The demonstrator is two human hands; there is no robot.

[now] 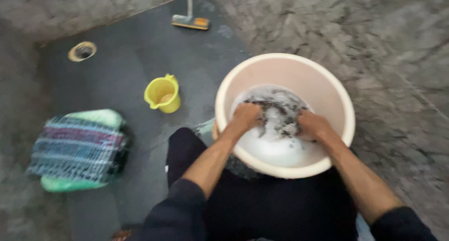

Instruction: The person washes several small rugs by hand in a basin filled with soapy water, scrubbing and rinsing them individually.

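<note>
A cream plastic bucket [327, 82] stands on the floor in front of me, holding soapy water. A dark wet cloth [278, 112] lies in the suds. My left hand [245, 117] grips the cloth's left side inside the bucket. My right hand [312, 125] grips its right side. Both forearms reach down over the bucket's near rim, with dark sleeves pushed up. The picture is blurred by motion.
A yellow plastic jug [162, 94] stands left of the bucket on the dark wet floor. A striped cloth over a green tub [77, 147] sits at the left. A floor drain [82, 51] and a long-handled brush [189, 21] are farther back. Grey stone floor lies to the right.
</note>
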